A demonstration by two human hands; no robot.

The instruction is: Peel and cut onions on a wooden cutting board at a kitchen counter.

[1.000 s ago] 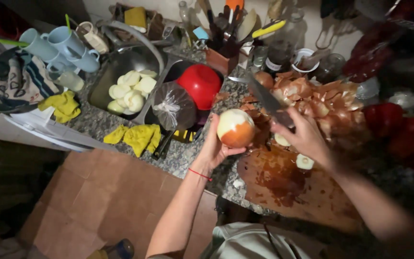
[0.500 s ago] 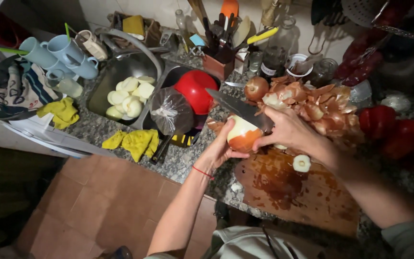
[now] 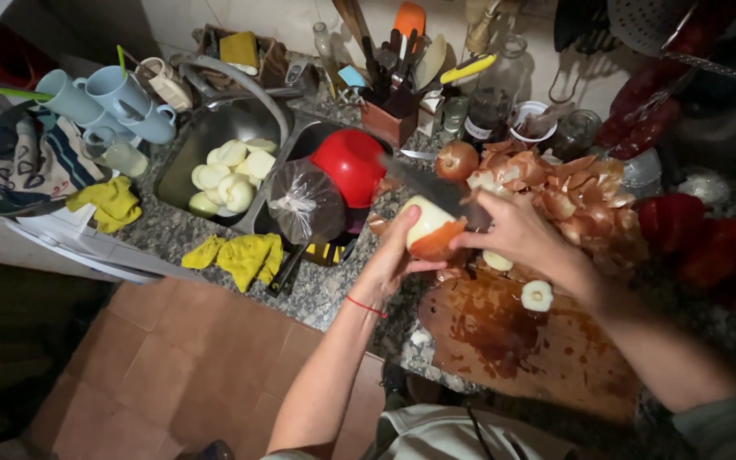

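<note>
left hand (image 3: 392, 260) cupped round onion (image 3: 426, 228), held above worktop's front edge, over board's (image 3: 547, 358) left end | right hand (image 3: 513, 234) closed on knife (image 3: 433, 189), blade against onion top | risk: blade slips off slick skin toward left fingers; loose peel (image 3: 581, 196) crowds board

Peeled onions (image 3: 230, 175) lie heaped in the steel sink (image 3: 182, 145) at the counter's left end. Just right of them a red bowl (image 3: 351, 162) sits in the second basin, with a knotted clear plastic bag (image 3: 306, 204) against its near side. Yellow cloths (image 3: 242, 255) drape over the counter's front edge below the sink. Pale blue mugs (image 3: 117, 102) crowd the far left corner. A brown utensil holder (image 3: 391, 119) stands by the back wall. A cut onion end (image 3: 537, 296) rests on the wooden cutting board (image 3: 547, 358).
</note>
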